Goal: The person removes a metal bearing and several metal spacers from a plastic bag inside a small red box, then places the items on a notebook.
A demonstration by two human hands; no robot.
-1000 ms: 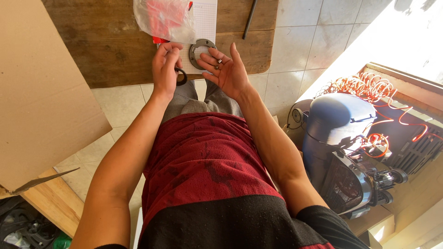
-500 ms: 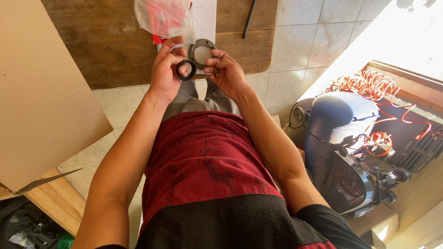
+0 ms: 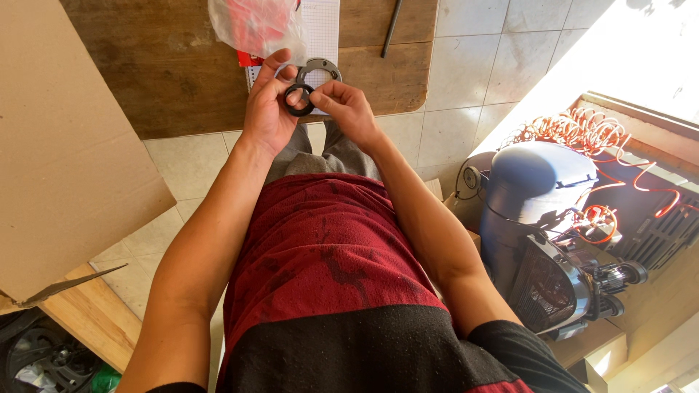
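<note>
Both hands were up over the wooden board [image 3: 182, 80] — left hand [image 3: 268, 109] and right hand [image 3: 349, 109] each pinching the small black ring [image 3: 299, 100] w/ thumb + fingertips. Grey metal flange [image 3: 320, 69] sat just behind it, plastic bag [image 3: 255, 25] beside that.

Both arms are extending forward from the torso, bare to the shoulder region, with the forearms converging so that the hands are meeting close together at the centre. The left hand [image 3: 268, 109] is presenting its back to the camera, fingers curled inward and thumb raised alongside. The right hand [image 3: 351, 110] is turning slightly inward, its thumb and forefinger pinching together toward the left hand. The fingertips of both hands appear to be touching, though this is partly hidden.
</note>
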